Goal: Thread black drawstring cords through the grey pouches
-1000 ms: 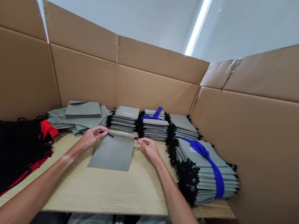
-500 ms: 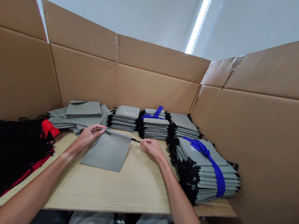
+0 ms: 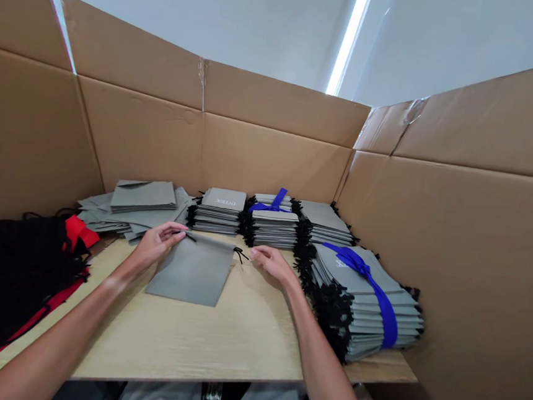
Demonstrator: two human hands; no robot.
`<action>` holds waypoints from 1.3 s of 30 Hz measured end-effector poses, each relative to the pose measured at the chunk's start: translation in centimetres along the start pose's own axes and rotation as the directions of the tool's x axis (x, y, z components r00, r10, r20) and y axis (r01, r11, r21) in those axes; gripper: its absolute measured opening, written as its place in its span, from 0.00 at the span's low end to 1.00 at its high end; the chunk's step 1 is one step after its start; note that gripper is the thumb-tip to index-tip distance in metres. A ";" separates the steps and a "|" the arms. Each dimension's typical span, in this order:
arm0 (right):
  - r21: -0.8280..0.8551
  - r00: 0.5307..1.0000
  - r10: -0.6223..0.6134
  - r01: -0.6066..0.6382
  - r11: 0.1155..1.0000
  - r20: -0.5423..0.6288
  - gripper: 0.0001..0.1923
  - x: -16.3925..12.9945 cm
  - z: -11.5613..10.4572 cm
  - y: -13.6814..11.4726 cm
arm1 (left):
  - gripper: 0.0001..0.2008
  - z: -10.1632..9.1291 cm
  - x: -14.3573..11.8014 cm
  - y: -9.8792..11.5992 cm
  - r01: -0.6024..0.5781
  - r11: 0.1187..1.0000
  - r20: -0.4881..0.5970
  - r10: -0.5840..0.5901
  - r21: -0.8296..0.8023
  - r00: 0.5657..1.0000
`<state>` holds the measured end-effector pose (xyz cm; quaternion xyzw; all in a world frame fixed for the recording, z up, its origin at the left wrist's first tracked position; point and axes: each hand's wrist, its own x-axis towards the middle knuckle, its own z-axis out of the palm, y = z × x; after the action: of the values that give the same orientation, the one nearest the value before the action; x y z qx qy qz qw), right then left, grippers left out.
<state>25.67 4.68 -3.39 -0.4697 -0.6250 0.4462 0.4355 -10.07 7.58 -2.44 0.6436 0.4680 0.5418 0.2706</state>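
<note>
A grey drawstring pouch [image 3: 192, 274] slopes down to the tabletop in front of me, its plain side showing. My left hand [image 3: 162, 244] is closed on its upper left corner, where a short bit of black cord shows by the fingers. From the upper right corner sticks out a knotted black drawstring [image 3: 240, 254] with loose ends. Just right of those ends is my right hand [image 3: 271, 262], fingers slightly apart and apparently holding nothing.
Cardboard walls [image 3: 271, 150] enclose the table [image 3: 188, 349]. Behind the pouch stand several stacks of pouches [image 3: 222, 212], with a blue-tied bundle [image 3: 369, 302] at right. Loose grey pouches [image 3: 143, 196] lie back left. Black cords [image 3: 12, 277] with a red band [image 3: 81, 233] heap at left.
My right hand has let go of the black drawstring, which has gone from pulled straight to hanging in loose ends. My left hand keeps its hold. The view has shifted slightly.
</note>
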 end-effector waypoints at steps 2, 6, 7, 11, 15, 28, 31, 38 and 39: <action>0.013 0.998 -0.032 0.032 0.999 0.050 0.25 0.1 0.7 0.1 | 0.33 0.1 -0.1 0.3 -0.002 1.000 0.009 0.002 -0.004 1.000; 0.040 0.988 -0.064 0.059 0.997 0.140 0.29 0.4 2.1 0.3 | 0.33 0.2 -0.3 0.7 0.008 1.000 0.014 -0.008 -0.009 1.000; 0.046 0.988 -0.066 0.060 0.997 0.143 0.29 0.4 2.2 0.3 | 0.33 0.2 -0.3 0.7 0.010 1.000 0.011 -0.010 -0.006 1.000; 0.045 0.991 -0.024 0.018 0.999 0.134 0.30 0.1 1.5 0.2 | 0.34 0.1 -0.1 0.4 0.003 1.000 0.005 -0.003 -0.007 1.000; -0.039 0.985 0.005 0.002 0.999 0.175 0.27 -0.1 0.4 0.2 | 0.35 0.2 0.1 0.0 -0.004 1.000 0.008 0.004 -0.013 1.000; -0.129 0.997 -0.067 0.071 0.989 0.033 0.27 -0.5 0.7 -0.2 | 0.33 1.7 -0.9 0.7 -0.011 0.999 0.087 0.015 -0.046 0.996; -0.246 0.983 -0.177 0.185 0.951 0.052 0.23 -0.8 2.6 -1.0 | 0.29 2.8 -1.5 1.6 0.007 0.997 0.185 0.007 -0.078 0.983; -0.627 0.960 -0.258 0.268 0.732 0.109 0.12 -1.3 4.7 -1.7 | 0.23 3.4 -2.0 3.3 0.020 0.995 0.218 0.002 -0.100 0.976; -0.631 0.961 -0.255 0.261 0.730 0.104 0.12 -1.3 4.5 -1.7 | 0.23 3.4 -2.1 3.4 0.030 0.995 0.219 -0.009 -0.092 0.976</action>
<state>21.22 2.49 -2.93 -0.4961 -0.8004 0.1444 0.3041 -5.74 4.85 -1.31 0.6810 0.4155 0.4867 0.3560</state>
